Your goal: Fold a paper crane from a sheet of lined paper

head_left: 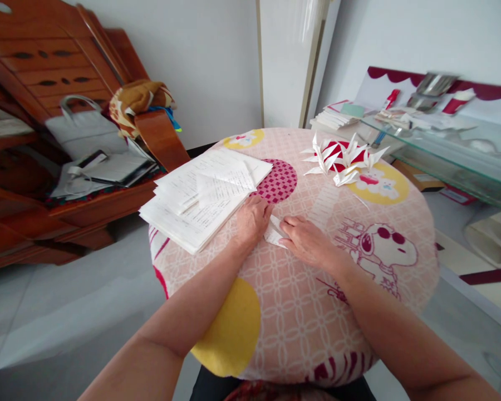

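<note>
A small white folded paper (274,234) lies on the round table with a pink patterned cloth (300,301). My left hand (253,218) presses down on its left side with fingers curled. My right hand (307,238) lies on its right side, fingers pressed together along the paper's edge. A thick stack of printed white sheets (200,195) sits just left of my left hand. Several folded white paper cranes (340,159) stand in a cluster at the table's far side.
A carved wooden bench (67,145) at the left holds a grey bag (83,131), papers and a brown cloth. A glass shelf (451,150) at the right carries papers, cups and metal dishes. Grey floor tiles surround the table.
</note>
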Tool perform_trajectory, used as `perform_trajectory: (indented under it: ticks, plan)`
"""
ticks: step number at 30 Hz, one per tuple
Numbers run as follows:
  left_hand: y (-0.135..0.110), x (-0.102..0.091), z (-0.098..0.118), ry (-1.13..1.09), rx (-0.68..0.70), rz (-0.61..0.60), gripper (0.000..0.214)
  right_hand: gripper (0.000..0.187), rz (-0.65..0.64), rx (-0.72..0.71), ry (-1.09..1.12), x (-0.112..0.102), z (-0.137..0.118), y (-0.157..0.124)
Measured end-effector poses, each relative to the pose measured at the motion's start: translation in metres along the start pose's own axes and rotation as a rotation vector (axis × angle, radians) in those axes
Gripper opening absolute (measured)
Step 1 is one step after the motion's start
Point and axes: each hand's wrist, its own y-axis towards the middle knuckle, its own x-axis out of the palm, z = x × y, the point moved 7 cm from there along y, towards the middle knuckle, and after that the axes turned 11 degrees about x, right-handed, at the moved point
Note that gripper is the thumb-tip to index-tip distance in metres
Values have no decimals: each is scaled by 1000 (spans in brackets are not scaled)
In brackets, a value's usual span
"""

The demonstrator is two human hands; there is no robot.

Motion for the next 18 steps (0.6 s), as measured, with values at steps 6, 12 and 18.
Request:
perform_trajectory:
  ticks: [6, 12, 18]
  plan:
    - [1, -8, 11, 25, 224, 66, 27, 30, 98, 14, -49, 13, -3, -9]
    - [-21, -13, 32, 14, 602, 63, 20, 45, 199, -10, 11, 25, 4, -16]
    - [-39, -15, 34, 40, 695, 30, 22, 45, 222, -3, 64, 28, 5, -18]
